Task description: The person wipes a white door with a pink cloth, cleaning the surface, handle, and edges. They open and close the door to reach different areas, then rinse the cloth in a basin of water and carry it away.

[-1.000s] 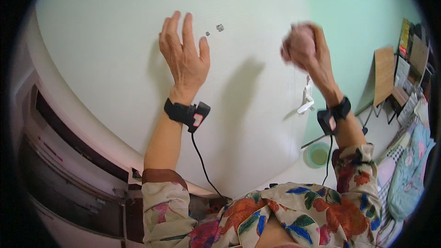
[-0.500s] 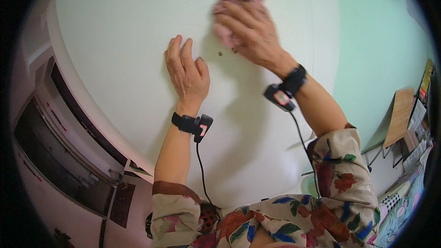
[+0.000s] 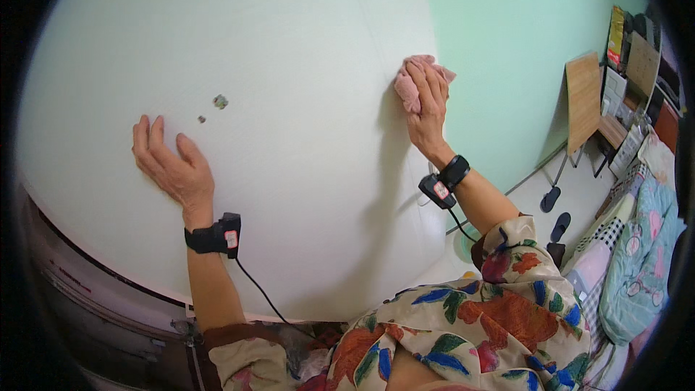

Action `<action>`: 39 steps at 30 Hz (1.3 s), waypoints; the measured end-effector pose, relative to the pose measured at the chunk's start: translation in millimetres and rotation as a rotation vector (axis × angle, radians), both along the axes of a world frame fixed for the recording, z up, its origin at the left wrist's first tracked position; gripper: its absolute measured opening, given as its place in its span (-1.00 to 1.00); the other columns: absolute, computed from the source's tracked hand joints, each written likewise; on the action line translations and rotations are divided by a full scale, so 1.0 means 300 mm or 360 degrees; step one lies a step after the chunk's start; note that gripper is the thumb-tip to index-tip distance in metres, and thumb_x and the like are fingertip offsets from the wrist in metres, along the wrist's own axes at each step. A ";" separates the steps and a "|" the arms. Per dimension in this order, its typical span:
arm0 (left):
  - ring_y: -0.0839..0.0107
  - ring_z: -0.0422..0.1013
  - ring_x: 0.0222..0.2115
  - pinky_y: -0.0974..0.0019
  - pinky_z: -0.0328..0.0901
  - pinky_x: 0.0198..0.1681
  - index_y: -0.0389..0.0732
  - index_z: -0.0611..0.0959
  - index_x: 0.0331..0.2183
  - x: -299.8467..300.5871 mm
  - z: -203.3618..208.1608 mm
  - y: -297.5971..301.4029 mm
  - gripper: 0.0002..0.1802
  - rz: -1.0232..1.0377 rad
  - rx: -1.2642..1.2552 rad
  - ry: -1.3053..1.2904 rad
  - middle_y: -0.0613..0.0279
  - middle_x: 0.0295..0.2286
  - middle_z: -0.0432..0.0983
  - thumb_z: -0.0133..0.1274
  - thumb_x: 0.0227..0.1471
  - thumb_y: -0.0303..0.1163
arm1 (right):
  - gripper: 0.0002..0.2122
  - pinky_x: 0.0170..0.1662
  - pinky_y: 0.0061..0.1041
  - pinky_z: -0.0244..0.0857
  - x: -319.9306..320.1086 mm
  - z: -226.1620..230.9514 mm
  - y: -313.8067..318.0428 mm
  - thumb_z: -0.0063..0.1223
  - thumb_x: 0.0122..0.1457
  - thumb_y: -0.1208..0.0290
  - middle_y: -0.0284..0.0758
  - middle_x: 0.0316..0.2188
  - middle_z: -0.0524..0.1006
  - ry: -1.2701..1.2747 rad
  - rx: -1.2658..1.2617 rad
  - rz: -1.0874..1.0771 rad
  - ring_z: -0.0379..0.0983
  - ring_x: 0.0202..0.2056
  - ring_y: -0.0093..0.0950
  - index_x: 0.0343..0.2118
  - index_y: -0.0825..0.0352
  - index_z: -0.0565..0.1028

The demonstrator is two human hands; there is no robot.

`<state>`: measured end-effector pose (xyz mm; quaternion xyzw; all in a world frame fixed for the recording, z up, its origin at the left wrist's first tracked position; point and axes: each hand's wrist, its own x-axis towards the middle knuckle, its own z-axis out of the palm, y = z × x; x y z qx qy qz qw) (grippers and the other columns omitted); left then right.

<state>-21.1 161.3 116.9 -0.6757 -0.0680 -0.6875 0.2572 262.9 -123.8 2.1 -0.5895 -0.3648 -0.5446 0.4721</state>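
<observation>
A folded pink cloth [image 3: 416, 87] is under my right hand [image 3: 428, 105], whose fingers press it to a large white upright surface, close to where the white meets green. My left hand [image 3: 174, 166] rests on the same white surface [image 3: 304, 174] farther left, fingers stretched and thumb apart, holding nothing. Just above and right of its fingertips are a ragged hole [image 3: 220, 102] and a smaller hole [image 3: 202, 119]. Each wrist wears a black strap with a small black device and a cable.
A pale green wall [image 3: 499, 65] runs along the right of the white surface. Farther right a wooden board [image 3: 583, 101] leans beside stacked things. Dark slippers [image 3: 559, 226] lie on the floor near a bed with a light blue patterned cover [image 3: 637, 253]. A green basin [image 3: 465, 246] shows partly below my right forearm.
My right hand has moved with the cloth toward the green wall, away from the holes. The view has turned to the right. My left hand stays on the white surface.
</observation>
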 end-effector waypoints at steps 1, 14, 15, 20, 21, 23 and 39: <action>0.03 0.20 0.22 -0.06 0.09 0.28 -0.28 0.46 0.10 -0.006 -0.010 0.003 -0.54 0.0009 -0.0009 -0.0032 0.00 0.16 0.31 -0.03 0.15 -0.51 | -0.49 0.37 -0.12 -0.04 0.008 0.034 -0.007 0.03 0.07 0.62 -0.20 0.17 0.43 0.0104 -0.0006 -0.0002 0.23 0.22 -0.11 0.16 0.22 0.47; 0.07 0.25 0.19 0.05 0.13 0.22 -0.28 0.48 0.08 -0.033 0.050 0.023 -0.59 0.0106 0.0051 -0.0033 0.01 0.15 0.34 0.00 0.20 -0.48 | -0.54 0.32 -0.12 0.00 -0.017 -0.135 -0.045 0.07 0.13 0.58 -0.22 0.20 0.42 0.0200 -0.0020 0.0110 0.27 0.16 -0.11 0.15 0.26 0.49; 0.07 0.25 0.18 0.05 0.13 0.22 -0.28 0.49 0.08 -0.034 0.048 0.025 -0.60 0.0115 0.0064 -0.0030 0.01 0.15 0.34 -0.01 0.20 -0.47 | -0.54 0.31 -0.12 0.01 0.002 -0.083 -0.051 0.09 0.12 0.58 -0.23 0.20 0.43 0.0126 -0.0104 0.0108 0.28 0.16 -0.11 0.14 0.25 0.50; 0.10 0.25 0.17 0.05 0.12 0.23 -0.29 0.50 0.06 -0.036 0.058 0.048 -0.63 0.0079 0.0093 -0.0002 0.00 0.15 0.35 -0.02 0.22 -0.45 | -0.56 0.17 -0.16 0.21 0.187 0.333 -0.026 0.11 0.03 0.49 -0.22 0.08 0.53 -0.0341 -0.0035 0.0023 0.40 0.04 -0.12 0.03 0.07 0.58; 0.11 0.25 0.17 0.05 0.11 0.23 -0.29 0.50 0.05 -0.036 0.064 0.054 -0.64 0.0111 0.0134 0.0010 0.01 0.14 0.35 -0.02 0.22 -0.45 | -0.58 0.04 -0.25 0.35 0.210 0.348 -0.032 0.20 0.02 0.50 -0.19 -0.02 0.58 -0.0196 -0.0026 0.0360 0.48 -0.06 -0.12 0.01 0.14 0.57; 0.12 0.25 0.17 0.05 0.11 0.23 -0.29 0.51 0.04 -0.037 0.071 0.065 -0.65 0.0157 0.0188 0.0043 0.02 0.13 0.36 -0.02 0.22 -0.44 | -0.83 -0.17 -0.44 0.40 0.232 0.295 -0.052 0.06 0.25 0.35 -0.26 -0.23 0.47 -0.0049 -0.0067 0.0375 0.44 -0.23 -0.38 -0.14 0.26 0.49; 0.20 0.22 0.18 0.06 0.08 0.24 -0.19 0.49 0.03 -0.045 0.050 0.134 -0.66 0.0199 0.0202 0.0073 0.11 0.13 0.35 -0.01 0.23 -0.38 | -0.42 0.05 -0.43 0.41 0.078 -0.134 -0.196 0.35 0.09 0.45 -0.18 0.11 0.44 0.0650 0.0353 0.0727 0.47 0.01 -0.37 0.18 0.21 0.35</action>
